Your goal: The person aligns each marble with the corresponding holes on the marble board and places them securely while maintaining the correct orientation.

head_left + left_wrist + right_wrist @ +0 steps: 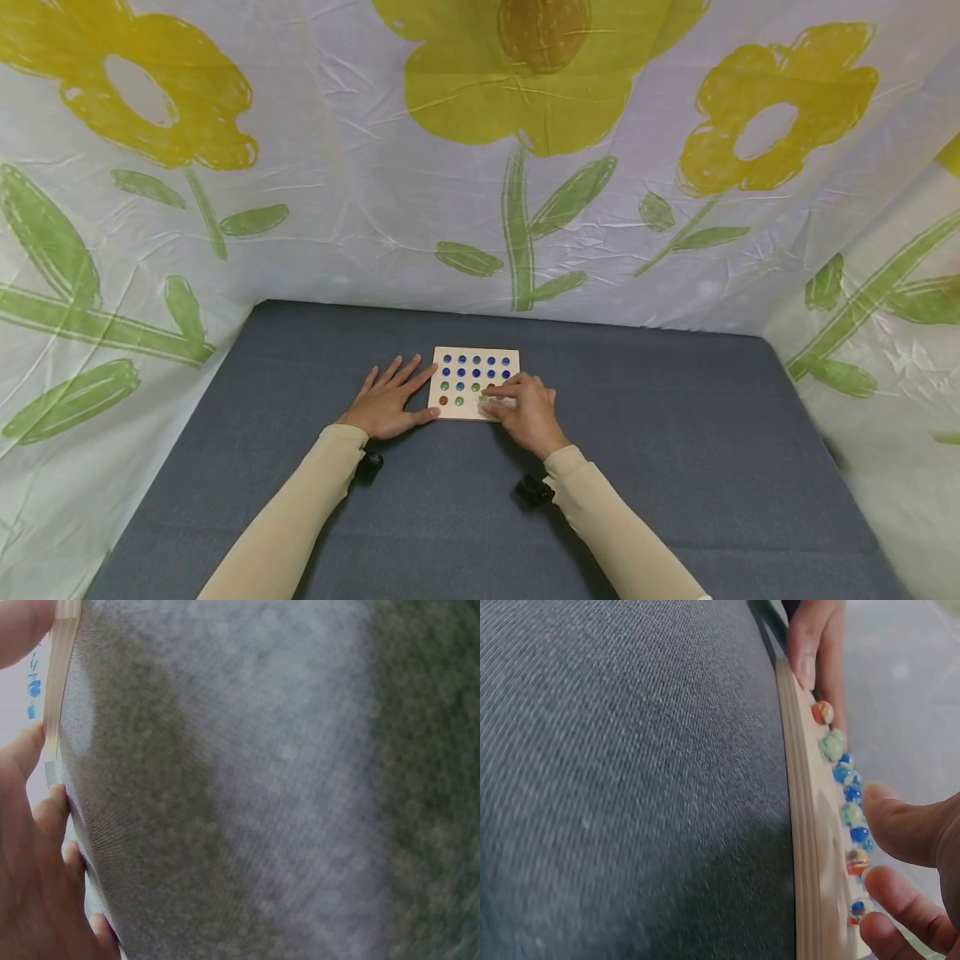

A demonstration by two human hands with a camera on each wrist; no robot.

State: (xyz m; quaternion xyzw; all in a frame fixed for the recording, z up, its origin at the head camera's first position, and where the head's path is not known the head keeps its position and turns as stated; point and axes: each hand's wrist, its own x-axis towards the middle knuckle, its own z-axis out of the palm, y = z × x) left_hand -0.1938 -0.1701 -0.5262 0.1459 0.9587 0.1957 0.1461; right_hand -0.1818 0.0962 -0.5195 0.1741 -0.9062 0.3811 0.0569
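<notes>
A light wooden board (471,412) lies on the dark cloth, with rows of glass marbles on it. Blue marbles (476,372) fill the two far rows; nearer are green ones (459,402) and an orange one (443,401). My left hand (386,407) is spread flat beside the board, thumb and index finger touching its left edge. Over the board's right side reaches my right hand (528,410), thumb and fingers apart just above the marbles. In the right wrist view, nothing shows between its thumb (889,817) and fingers (907,907); part of the near right marbles is hidden.
A dark grey cloth (675,467) covers the table. White sheeting with yellow flowers (337,242) hangs close behind the table and along both sides. Small black wrist cameras (534,490) sit below both hands.
</notes>
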